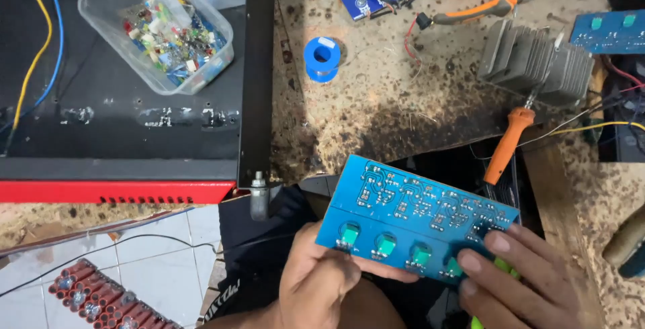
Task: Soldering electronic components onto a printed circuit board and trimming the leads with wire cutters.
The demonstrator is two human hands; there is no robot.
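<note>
Nearest, low in view: both hands grip a blue circuit board (pixel 416 225).
Left hand (pixel 319 282): closed on the board's lower edge.
Right hand (pixel 521 278): fingers pressed on its right end.
Beyond: orange-handled soldering iron (pixel 508 142), blue solder spool (pixel 322 58).
Far left: clear tub of parts (pixel 156 27).

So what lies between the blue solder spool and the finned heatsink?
Only bare, stained bench top between spool and heatsink, in the head view.
</note>
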